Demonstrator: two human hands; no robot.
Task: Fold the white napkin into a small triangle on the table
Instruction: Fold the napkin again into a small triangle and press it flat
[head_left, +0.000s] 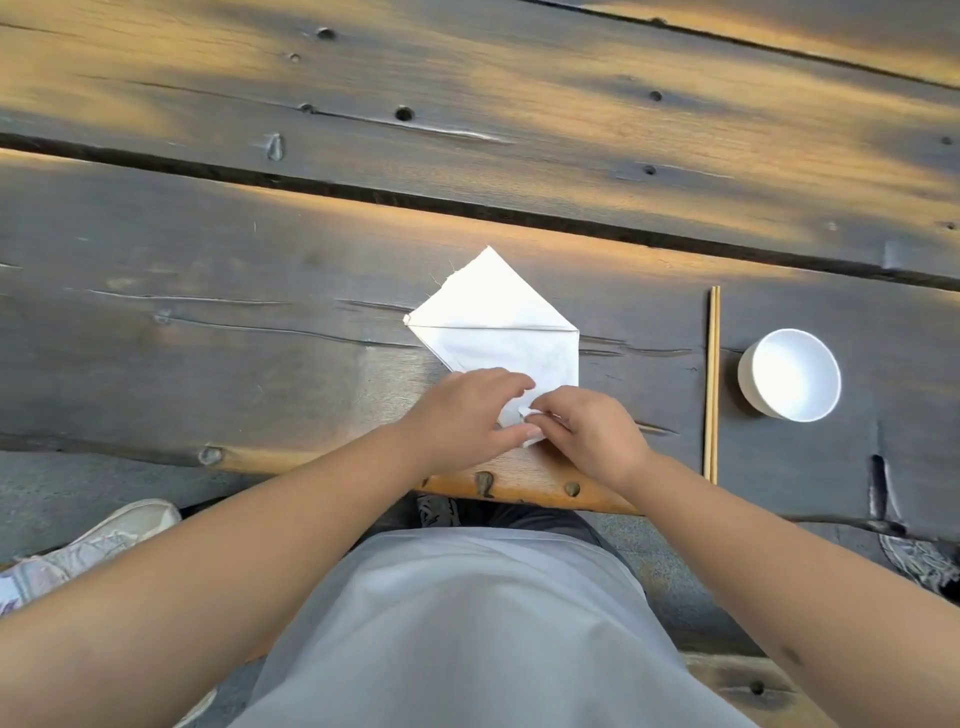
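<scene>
Folding goes best on the big wooden surface (260, 322), because the dark planks are flat and hard and a crease can be pressed down on them. I think the step in hand is lifting the near corner of the white napkin (493, 317) so it can be brought up and laid over the rest. To do it well, the corner should meet the far tip, and the edges should line up before anything is pressed. Then a finger can run along the new fold to make it sharp. The cloth looks thin and soft, so I think it could slip or bunch if it is pulled fast. Slow and gentle seems best.

White and clean, it lies near the front edge of the wood, right in front of the person. Its top part is a bright pointed flap, like a roof. A straight fold line runs across under that flap. The lower part is a little greyer and goes under the hands.

Pressing the cloth flat is the job of the left hand (462, 410), with its fingers spread over the near part. Its grip is loose and apart. Pinching the small near corner is the right hand (592, 431), so that grip is clamped on the cloth, thumb and fingers together. The pinched bit is small and crumpled, so I cannot tell how many layers are in it.
</scene>
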